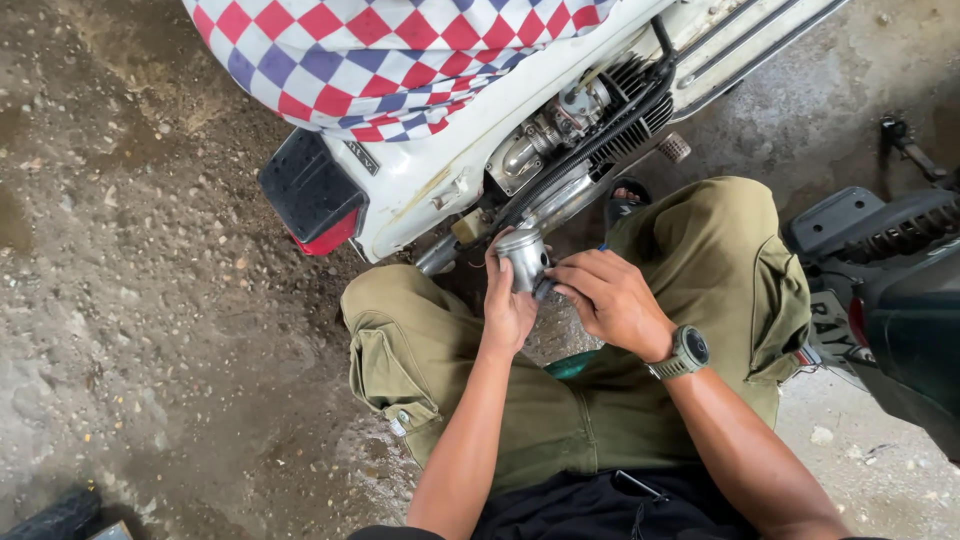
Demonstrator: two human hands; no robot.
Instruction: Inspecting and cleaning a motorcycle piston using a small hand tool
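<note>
The metal piston [524, 257] sits upright between the knees, just below the scooter engine [560, 125]. The left hand [507, 305] wraps its grip round the skirt; the right hand [610, 298] pinches at its lower edge. Best steadied firmly by the left, over the olive trousers [720, 260], so small parts don't drop onto the gravel floor [150, 250].
</note>
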